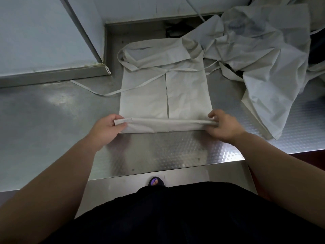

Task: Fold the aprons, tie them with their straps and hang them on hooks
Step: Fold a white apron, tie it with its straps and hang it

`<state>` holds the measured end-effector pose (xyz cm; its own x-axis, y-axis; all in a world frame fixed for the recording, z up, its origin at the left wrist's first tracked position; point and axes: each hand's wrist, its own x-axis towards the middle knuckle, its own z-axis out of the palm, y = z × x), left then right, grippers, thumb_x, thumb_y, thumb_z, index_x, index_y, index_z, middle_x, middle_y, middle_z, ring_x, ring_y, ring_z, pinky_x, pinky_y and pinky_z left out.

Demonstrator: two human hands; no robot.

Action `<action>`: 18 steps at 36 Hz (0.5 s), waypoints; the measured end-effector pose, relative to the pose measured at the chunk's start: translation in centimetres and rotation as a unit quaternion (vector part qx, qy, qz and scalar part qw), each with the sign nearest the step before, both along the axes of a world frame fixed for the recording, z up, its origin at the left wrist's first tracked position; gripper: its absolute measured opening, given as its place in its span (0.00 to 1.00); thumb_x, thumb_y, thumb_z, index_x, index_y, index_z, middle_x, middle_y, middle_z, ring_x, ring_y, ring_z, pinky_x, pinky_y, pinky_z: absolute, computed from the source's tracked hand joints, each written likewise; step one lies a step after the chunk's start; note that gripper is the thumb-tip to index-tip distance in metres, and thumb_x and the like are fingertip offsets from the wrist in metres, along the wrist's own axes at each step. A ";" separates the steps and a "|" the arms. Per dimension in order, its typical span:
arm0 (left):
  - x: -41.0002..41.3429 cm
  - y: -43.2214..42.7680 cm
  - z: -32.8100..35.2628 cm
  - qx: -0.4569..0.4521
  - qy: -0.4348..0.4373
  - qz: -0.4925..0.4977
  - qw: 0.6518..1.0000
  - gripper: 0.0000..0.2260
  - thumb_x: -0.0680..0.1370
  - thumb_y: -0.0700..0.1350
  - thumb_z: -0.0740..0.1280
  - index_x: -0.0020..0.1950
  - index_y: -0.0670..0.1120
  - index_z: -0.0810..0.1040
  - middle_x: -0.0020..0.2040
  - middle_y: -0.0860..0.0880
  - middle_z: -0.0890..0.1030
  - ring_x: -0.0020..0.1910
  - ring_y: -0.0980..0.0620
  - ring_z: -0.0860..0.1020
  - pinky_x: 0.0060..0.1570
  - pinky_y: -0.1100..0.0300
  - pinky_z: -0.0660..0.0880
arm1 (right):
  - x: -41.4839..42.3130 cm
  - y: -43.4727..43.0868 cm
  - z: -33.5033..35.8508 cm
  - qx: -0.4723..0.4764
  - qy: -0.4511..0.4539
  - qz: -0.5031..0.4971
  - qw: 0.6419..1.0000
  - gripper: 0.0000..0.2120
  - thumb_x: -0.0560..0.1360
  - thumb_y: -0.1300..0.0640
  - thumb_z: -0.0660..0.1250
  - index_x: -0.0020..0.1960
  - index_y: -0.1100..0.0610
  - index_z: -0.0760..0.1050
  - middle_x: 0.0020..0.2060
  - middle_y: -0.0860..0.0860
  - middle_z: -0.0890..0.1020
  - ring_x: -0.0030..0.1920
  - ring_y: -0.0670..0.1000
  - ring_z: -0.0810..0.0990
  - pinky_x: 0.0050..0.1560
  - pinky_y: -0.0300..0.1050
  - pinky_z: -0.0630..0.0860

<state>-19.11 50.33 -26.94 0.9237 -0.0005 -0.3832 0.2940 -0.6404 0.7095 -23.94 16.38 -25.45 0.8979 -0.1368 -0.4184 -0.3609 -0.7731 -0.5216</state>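
Observation:
A pale grey apron (184, 95) lies flat on the steel table (158, 152), its two sides folded in to meet along a centre seam. Its near hem is turned over into a narrow fold. My left hand (105, 129) pinches the left end of that fold, and my right hand (223, 125) pinches the right end. One thin waist strap (105, 90) trails off to the left across the table. The neck loop (130, 55) lies at the apron's far end.
A crumpled heap of more pale aprons (260, 50) fills the table's right back part, with loose straps spilling out. A pale wall panel with a metal edge (52, 73) borders the table at left. The table's front edge runs just before my body.

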 end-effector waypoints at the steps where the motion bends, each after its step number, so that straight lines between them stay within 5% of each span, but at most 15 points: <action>1: -0.1 0.0 -0.2 -0.003 0.004 0.023 1.000 0.04 0.76 0.40 0.68 0.50 0.46 0.77 0.43 0.46 0.81 0.40 0.52 0.76 0.39 0.69 0.70 | 0.1 0.0 -0.3 -0.001 -0.006 -0.028 1.000 0.18 0.75 0.54 0.67 0.63 0.56 0.70 0.56 0.58 0.78 0.55 0.59 0.77 0.48 0.42 0.70; 4: -0.1 -0.3 -1.2 0.062 -0.012 0.057 0.996 0.08 0.76 0.44 0.68 0.53 0.43 0.76 0.48 0.44 0.82 0.48 0.46 0.79 0.50 0.55 0.72 | 0.1 0.3 -1.1 -0.009 -0.017 -0.087 0.996 0.17 0.77 0.55 0.63 0.63 0.59 0.67 0.49 0.56 0.77 0.52 0.59 0.76 0.43 0.43 0.66; 8: -0.7 -1.8 -1.3 0.151 -0.090 0.056 0.983 0.15 0.75 0.42 0.69 0.60 0.41 0.73 0.55 0.41 0.78 0.55 0.41 0.75 0.53 0.53 0.70 | 0.4 1.2 -1.6 -0.065 -0.016 -0.122 0.990 0.20 0.77 0.56 0.62 0.66 0.59 0.62 0.50 0.56 0.76 0.52 0.60 0.75 0.45 0.47 0.69; 13: -1.1 -1.3 -2.3 0.212 -0.246 -0.130 0.937 0.16 0.71 0.35 0.65 0.57 0.45 0.80 0.58 0.41 0.77 0.55 0.38 0.76 0.57 0.44 0.73 | 0.4 1.8 -2.1 -0.221 -0.070 0.066 0.971 0.17 0.78 0.56 0.59 0.66 0.52 0.69 0.68 0.52 0.69 0.66 0.58 0.65 0.63 0.50 0.59; 15: -1.0 -0.8 -2.1 0.172 -0.224 -0.192 0.940 0.13 0.74 0.45 0.60 0.53 0.46 0.81 0.55 0.46 0.80 0.51 0.42 0.80 0.52 0.43 0.76 | 0.2 1.7 -1.9 -0.207 -0.058 0.128 0.968 0.19 0.78 0.46 0.59 0.68 0.49 0.69 0.72 0.47 0.66 0.70 0.55 0.62 0.66 0.49 0.54; 18: -0.9 -0.6 -1.3 0.166 -0.143 -0.232 0.948 0.29 0.69 0.66 0.60 0.58 0.46 0.79 0.58 0.50 0.78 0.56 0.49 0.78 0.58 0.47 0.74 | 0.0 1.3 -1.7 -0.192 -0.016 0.166 0.967 0.32 0.72 0.35 0.62 0.72 0.47 0.63 0.74 0.46 0.62 0.73 0.53 0.59 0.70 0.49 0.50</action>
